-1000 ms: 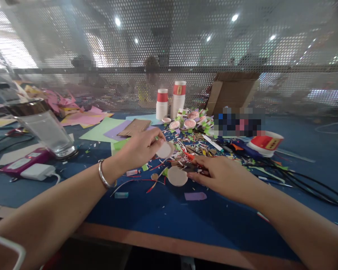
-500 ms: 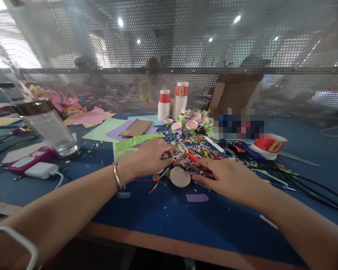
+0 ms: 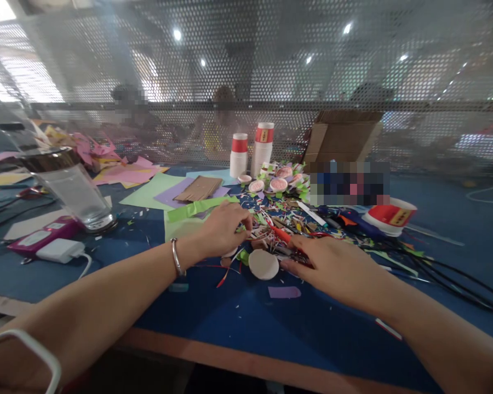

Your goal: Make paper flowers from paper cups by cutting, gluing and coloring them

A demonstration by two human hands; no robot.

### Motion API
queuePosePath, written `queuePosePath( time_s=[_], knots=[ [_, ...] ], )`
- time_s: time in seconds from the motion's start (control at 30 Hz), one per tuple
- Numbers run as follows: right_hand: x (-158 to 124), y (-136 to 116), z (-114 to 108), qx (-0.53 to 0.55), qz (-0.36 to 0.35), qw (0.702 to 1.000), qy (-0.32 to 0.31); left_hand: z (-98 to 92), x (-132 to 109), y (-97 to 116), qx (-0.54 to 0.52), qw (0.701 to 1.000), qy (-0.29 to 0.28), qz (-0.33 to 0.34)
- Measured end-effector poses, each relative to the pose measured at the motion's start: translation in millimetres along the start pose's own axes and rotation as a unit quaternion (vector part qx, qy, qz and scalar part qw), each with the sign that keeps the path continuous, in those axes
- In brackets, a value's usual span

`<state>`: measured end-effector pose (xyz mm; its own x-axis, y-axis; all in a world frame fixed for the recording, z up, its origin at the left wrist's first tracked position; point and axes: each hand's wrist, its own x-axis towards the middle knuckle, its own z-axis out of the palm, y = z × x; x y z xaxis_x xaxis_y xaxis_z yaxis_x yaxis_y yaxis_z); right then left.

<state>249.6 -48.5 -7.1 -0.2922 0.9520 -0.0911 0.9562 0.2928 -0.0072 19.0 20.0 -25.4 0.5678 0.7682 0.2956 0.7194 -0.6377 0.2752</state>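
My left hand (image 3: 228,227), a silver bangle at its wrist, rests with curled fingers at the left of a heap of paper scraps (image 3: 263,241). Whatever its fingertips hold is hidden. At the heap's right side lies my right hand (image 3: 332,262), its thumb and forefinger apart, with scraps and dark, thin pieces showing in the gap. An orange-handled tool (image 3: 280,234) reaches close to that forefinger; I cannot tell its kind. Between the hands, near the right thumb, is a pale round disc (image 3: 263,265). A purple paper strip (image 3: 285,293) lies in front.
Paper cup stacks (image 3: 264,139) stand behind decorated discs (image 3: 278,185). Cardboard pieces (image 3: 199,188) lie on coloured sheets (image 3: 143,191). On the left are a glass bottle (image 3: 72,183) and a white charger (image 3: 59,250); on the right, a red-and-white cup (image 3: 388,216) and black cables (image 3: 447,279).
Both hands stay almost in place at the scrap heap. The view has shifted slightly, and the pale disc appears a little lower. I see nothing picked up or let go.
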Motion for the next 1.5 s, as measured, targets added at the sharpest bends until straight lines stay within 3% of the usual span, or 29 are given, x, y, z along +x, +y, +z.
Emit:
queuePosePath(
  time_s=[0.07,0.13,0.2,0.37,0.53,0.7,0.87,0.97,1.07,1.17,1.3,1.4,1.5],
  knots=[
    [-0.9,-1.0,-0.2,0.005,0.001,1.000,-0.006,-5.4,0.0,-7.6,-0.014,0.999,0.049,-0.019],
    [-1.7,-2.4,-1.0,0.009,-0.002,1.000,-0.007,-12.3,-2.0,-11.1,-0.049,0.996,0.064,-0.026],
    [-2.2,-3.5,-2.0,0.014,-0.005,1.000,-0.007,-18.2,-6.3,-7.2,-0.089,0.996,0.029,-0.015],
    [-2.2,-0.9,-2.5,0.010,-0.012,1.000,0.006,-19.5,-20.5,23.1,-0.099,0.985,-0.086,0.115],
    [-1.3,6.3,-0.2,-0.015,-0.019,1.000,0.012,-18.3,-24.9,33.1,-0.056,0.979,-0.138,0.139],
    [-2.0,7.1,-2.2,-0.032,-0.017,0.999,-0.003,-19.5,-25.3,34.8,-0.070,0.982,-0.123,0.126],
    [-3.6,7.0,-5.3,-0.042,-0.006,0.999,-0.006,-1.5,-30.8,46.6,-0.086,0.982,-0.093,0.141],
    [-4.3,7.3,-5.9,-0.040,-0.006,0.999,-0.005,5.1,-34.1,53.4,-0.081,0.979,-0.101,0.155],
    [-5.0,6.8,-7.0,-0.039,-0.008,0.999,-0.013,0.1,-34.9,56.7,-0.084,0.976,-0.124,0.156],
    [-5.1,6.3,-8.1,-0.038,-0.006,0.999,-0.019,-11.5,-31.4,50.8,-0.112,0.978,-0.107,0.139],
    [-5.5,5.5,-8.6,-0.038,-0.014,0.999,-0.021,-20.5,-22.7,26.3,-0.067,0.996,-0.011,0.053],
    [-6.9,3.5,-8.9,-0.043,-0.015,0.998,-0.034,-15.5,-17.8,10.8,-0.016,0.999,-0.020,0.024],
    [-7.9,1.0,-9.0,-0.054,-0.010,0.998,-0.035,-5.4,-15.1,9.5,0.010,0.999,-0.045,0.029]
  ],
)
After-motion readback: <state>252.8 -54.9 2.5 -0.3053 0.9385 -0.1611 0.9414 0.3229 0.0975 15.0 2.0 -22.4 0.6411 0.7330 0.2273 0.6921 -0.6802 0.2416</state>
